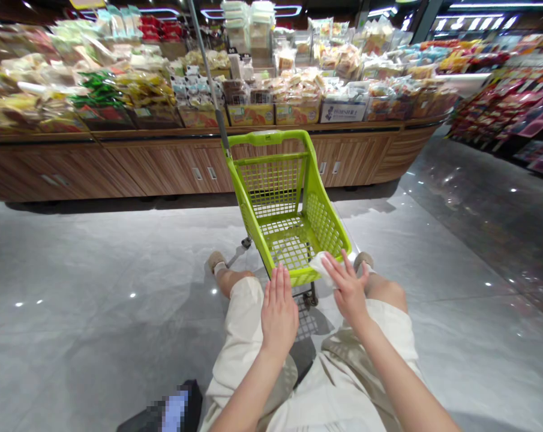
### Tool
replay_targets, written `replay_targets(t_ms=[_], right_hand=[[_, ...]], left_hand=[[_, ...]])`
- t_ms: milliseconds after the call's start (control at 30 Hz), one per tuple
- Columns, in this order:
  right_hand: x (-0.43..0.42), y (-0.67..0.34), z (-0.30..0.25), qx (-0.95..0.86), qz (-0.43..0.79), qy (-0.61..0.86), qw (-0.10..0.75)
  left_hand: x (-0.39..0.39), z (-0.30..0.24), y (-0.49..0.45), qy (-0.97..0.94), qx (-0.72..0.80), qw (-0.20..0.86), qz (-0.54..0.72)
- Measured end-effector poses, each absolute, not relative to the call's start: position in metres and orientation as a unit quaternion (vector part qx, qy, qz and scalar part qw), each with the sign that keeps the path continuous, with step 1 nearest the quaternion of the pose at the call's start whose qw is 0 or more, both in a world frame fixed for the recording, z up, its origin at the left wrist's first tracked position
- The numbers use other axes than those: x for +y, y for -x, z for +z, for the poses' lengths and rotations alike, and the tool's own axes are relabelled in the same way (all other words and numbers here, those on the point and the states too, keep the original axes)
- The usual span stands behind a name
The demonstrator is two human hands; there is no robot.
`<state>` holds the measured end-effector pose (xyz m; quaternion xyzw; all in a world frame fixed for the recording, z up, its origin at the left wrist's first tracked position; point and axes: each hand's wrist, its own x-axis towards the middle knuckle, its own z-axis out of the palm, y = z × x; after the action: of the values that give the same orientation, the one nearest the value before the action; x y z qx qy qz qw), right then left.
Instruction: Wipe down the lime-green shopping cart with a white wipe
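A wood-fronted counter (165, 165) borders glossy grey floor (95, 258).

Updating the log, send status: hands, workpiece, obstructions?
Left hand flat at near rim of lime-green plastic shopping cart. Right hand open over crumpled white wipe, same rim. Possible obstructions: slim grey pole at far left corner, brown wooden counter beyond.

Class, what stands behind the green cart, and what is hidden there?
Behind the green cart stands a wooden counter bearing packaged goods. It covers part of the counter's front, which cannot be fully seen.
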<state>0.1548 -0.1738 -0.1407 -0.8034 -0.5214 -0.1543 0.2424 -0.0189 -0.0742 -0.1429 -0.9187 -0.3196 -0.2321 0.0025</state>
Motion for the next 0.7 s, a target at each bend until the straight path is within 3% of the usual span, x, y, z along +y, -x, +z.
replay_targets(t_ms=[200,467,700], right_hand=[[-0.179,-0.172,-0.148,-0.418,-0.180,0.854,0.253],[-0.133,-0.077,-0.134,-0.564,-0.117,0.769,0.278],[-0.178,-0.172,-0.137,-0.474,-0.170,0.827,0.251]], left_hand=[[-0.082,-0.145,0.012,0.915,-0.324,-0.013,-0.239],[-0.080,-0.145,0.011,0.914,-0.328,0.003,-0.240],[-0.075,-0.142,0.018,0.922,-0.315,0.001,-0.226]])
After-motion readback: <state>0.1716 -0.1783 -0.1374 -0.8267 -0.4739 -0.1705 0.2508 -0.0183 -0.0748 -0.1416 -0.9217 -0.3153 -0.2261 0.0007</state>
